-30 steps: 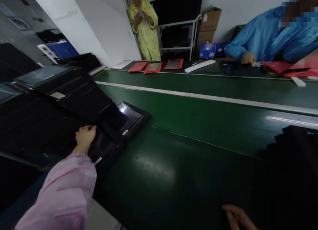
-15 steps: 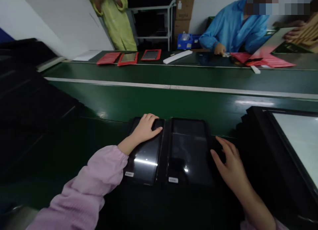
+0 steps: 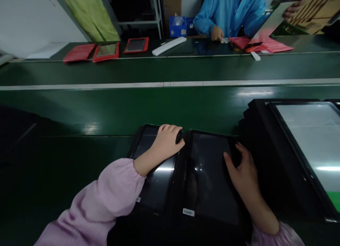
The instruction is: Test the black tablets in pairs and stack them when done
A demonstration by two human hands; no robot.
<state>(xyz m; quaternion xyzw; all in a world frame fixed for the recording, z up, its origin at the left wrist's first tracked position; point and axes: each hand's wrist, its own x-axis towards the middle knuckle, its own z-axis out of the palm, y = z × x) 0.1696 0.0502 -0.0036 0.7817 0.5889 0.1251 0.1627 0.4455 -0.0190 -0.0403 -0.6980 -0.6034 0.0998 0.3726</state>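
Observation:
Two black tablets in dark cases lie side by side on the green conveyor belt. My left hand point(image 3: 166, 141) rests on the upper part of the left tablet point(image 3: 156, 189), its fingers curled around a small black object point(image 3: 179, 137) at the tablet's right edge. My right hand point(image 3: 241, 171) lies at the upper right corner of the right tablet point(image 3: 209, 175), fingers spread, thumb on the glass. A small white label point(image 3: 188, 212) sits near the right tablet's lower edge. Pink sleeves cover both my forearms.
A stack of black-framed panels point(image 3: 294, 157) stands at my right, and a dark stack point(image 3: 18, 132) lies at my left. Across the belt, a person in a blue gown point(image 3: 228, 15) works beside red tablet cases point(image 3: 106, 51) and a white strip point(image 3: 169, 46).
The view has swung right and levelled. Both hands have moved from the left stack area onto two tablets now side by side, and my right hand has moved onto the right tablet's corner.

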